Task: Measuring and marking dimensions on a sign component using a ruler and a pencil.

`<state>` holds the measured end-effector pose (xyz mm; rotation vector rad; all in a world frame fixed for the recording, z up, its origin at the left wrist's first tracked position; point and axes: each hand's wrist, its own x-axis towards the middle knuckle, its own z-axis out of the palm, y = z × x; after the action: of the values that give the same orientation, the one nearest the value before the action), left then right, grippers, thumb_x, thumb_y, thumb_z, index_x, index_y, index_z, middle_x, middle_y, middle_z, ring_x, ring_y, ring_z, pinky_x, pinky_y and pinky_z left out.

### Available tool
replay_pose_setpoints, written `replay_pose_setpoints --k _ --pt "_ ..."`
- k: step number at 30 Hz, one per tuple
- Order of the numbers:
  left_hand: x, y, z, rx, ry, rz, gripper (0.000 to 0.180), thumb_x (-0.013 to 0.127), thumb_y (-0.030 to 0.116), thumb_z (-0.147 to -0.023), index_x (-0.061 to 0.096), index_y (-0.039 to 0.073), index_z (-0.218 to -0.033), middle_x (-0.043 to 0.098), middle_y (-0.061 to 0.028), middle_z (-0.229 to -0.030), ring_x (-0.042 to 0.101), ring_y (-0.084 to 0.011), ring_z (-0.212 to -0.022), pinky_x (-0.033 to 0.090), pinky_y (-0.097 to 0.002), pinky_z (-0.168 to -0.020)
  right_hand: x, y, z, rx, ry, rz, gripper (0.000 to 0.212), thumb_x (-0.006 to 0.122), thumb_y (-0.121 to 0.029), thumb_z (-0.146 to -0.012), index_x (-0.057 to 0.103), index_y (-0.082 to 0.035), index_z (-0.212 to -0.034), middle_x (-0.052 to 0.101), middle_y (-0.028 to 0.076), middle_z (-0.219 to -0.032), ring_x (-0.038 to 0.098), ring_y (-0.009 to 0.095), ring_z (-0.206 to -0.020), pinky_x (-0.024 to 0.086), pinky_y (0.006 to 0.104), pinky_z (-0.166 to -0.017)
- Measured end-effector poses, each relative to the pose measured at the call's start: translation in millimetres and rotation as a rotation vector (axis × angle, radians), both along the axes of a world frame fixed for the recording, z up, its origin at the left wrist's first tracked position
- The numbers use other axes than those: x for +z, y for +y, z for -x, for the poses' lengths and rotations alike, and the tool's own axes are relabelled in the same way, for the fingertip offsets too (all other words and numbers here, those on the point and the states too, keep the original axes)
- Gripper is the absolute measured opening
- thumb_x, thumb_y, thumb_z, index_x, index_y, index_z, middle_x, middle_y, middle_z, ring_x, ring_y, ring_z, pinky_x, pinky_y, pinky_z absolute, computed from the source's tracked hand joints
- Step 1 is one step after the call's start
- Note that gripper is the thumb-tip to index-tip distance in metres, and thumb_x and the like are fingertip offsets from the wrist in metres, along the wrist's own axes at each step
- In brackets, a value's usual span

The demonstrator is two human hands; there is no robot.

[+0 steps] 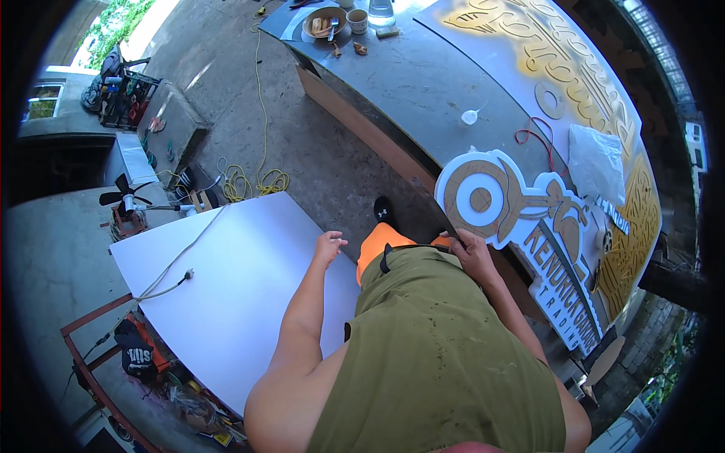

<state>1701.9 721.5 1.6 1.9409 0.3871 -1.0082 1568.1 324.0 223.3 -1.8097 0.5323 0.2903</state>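
My left hand (330, 248) hovers over the right edge of a large white board (249, 279), its fingers loosely bent and apart, with nothing plainly held. My right hand (473, 255) is at my waist, beside the near table edge. Its fingers are curled in, and a thin dark strip (436, 209) runs away from them; what the fingers hold cannot be made out clearly. Close to that hand lies a cut-out sign (457, 198) with white backing, brown ring shapes and raised letters, reaching over the table edge.
On the grey-topped table (423, 98) are a bowl of food (325, 34), cups, a red cord (531, 134), a plastic bag (596, 162) and a large yellow-sprayed lettering panel (551, 49). A cable with a plug (177, 283) crosses the white board. Yellow cord (264, 181) coils on the floor; a black-bladed fan (124, 196) stands beyond the board.
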Motion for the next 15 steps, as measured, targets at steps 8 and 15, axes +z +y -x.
replay_pose_setpoints --k 8,15 --pt "25.6 -24.9 -48.5 -0.148 0.04 -0.18 0.048 0.051 0.019 -0.102 0.047 0.005 -0.147 0.071 -0.0158 -0.123 0.067 -0.0195 -0.101 0.054 -0.0345 -0.085 -15.2 -8.9 -30.0 -0.039 -0.027 0.005 0.019 0.06 -0.011 -0.101 0.071 -0.002 -0.114 0.06 0.003 -0.072 0.053 0.008 -0.067 0.044 0.0271 -0.062" --pt "67.5 -103.8 -98.9 -0.553 -0.055 -0.152 0.051 0.062 0.011 -0.09 0.058 -0.001 -0.139 0.074 -0.0152 -0.114 0.072 -0.0243 -0.095 0.057 -0.0333 -0.081 -33.8 -19.0 -43.3 -0.259 -0.117 -0.002 0.02 0.059 -0.014 -0.102 0.071 -0.002 -0.114 0.058 0.0 -0.069 0.052 0.007 -0.064 0.043 0.027 -0.059"
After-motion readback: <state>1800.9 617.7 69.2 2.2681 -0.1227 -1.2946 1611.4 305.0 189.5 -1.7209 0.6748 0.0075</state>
